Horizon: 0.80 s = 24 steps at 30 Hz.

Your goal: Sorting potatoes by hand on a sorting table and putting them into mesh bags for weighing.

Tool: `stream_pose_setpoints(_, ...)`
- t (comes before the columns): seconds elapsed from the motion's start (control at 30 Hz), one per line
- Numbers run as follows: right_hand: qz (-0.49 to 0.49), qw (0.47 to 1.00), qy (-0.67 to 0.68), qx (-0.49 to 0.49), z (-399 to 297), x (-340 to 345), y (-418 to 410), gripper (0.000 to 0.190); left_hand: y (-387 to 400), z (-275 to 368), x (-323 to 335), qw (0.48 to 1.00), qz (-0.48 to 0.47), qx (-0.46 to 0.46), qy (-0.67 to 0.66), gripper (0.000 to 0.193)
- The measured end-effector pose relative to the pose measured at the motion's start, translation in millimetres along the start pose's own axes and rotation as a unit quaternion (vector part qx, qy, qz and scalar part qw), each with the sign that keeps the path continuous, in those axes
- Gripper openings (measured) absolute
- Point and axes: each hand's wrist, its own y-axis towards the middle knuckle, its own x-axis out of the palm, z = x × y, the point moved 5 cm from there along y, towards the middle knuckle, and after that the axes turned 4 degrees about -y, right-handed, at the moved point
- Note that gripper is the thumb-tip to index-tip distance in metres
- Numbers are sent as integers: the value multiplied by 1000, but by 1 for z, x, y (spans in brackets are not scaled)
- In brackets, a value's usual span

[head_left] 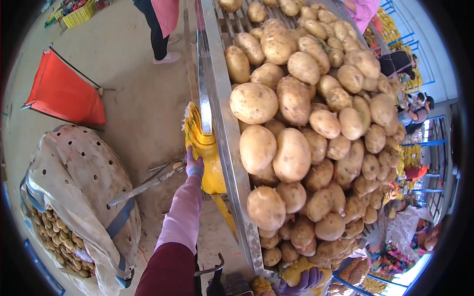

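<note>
My left hand (pixel 195 165), in a purple glove, reaches out to a stack of yellow mesh bags (pixel 211 166) hung beside the metal edge of a sorting table (pixel 237 148). Its fingers touch the near side of the stack; whether they pinch a bag is unclear. At the bottom edge, my right hand (pixel 310 279), gloved in purple too, has its fingers curled over a yellow mesh bag (pixel 321 275). A potato (pixel 292 275) shows at that bag, partly covered. Many potatoes (pixel 292 153) lie heaped on the table, right up to its metal rim.
A large whitish sack (pixel 83 162) with small potatoes stands at left, near a red panel (pixel 68 88). A metal bar (pixel 144 190) juts out beside my left forearm. One person (pixel 161 29) stands ahead; others work across the table. A yellow crate (pixel 79 14) is far off.
</note>
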Motion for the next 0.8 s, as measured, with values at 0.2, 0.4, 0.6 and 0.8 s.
stream_pose_setpoints(0.2,-29,999,-8,-11,-1,8,-1,65,-23,54,-18,955,68,186,218,30)
stream_pose_setpoints(0.4,-27,1000,-2,-12,-1,8,-2,65,-85,81,-17,785,-43,422,451,11)
stream_pose_setpoints(0.6,4,1000,10,2,1,4,0,64,-127,39,-5,904,-252,339,-71,7)
stream_pose_setpoints(0.8,39,999,20,3,0,-1,5,61,-208,105,-76,887,-423,181,-36,10)
